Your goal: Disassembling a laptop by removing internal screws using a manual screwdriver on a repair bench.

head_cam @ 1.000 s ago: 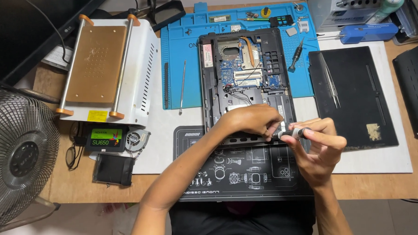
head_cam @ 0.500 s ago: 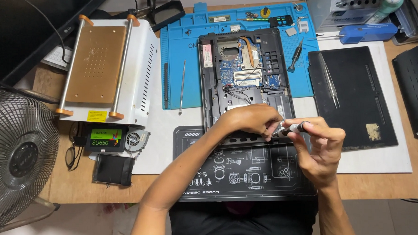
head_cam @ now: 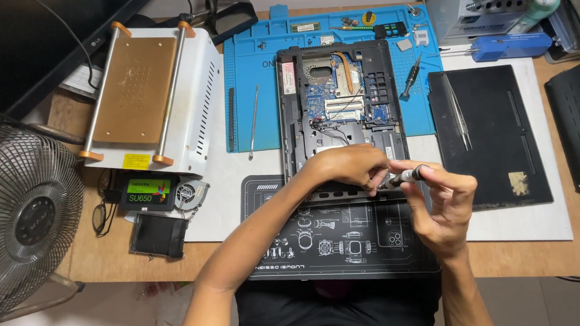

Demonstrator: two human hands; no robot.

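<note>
Bottom cover was already off the laptop point(head_cam: 343, 110), board exposed. Right hand point(head_cam: 442, 206) pinched a screwdriver point(head_cam: 403, 177) at its near edge, left hand point(head_cam: 348, 164) curled over the tip.

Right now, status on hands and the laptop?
Left hand on open laptop front edge. Right hand grips small screwdriver, tip at that edge. Tweezers on black panel, clear of the work.

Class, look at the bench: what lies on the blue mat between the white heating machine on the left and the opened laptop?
In the head view, a thin metal pry tool lies there lengthwise on the blue mat, between the white heating machine and the opened laptop. A dark strip lies beside it.
</note>
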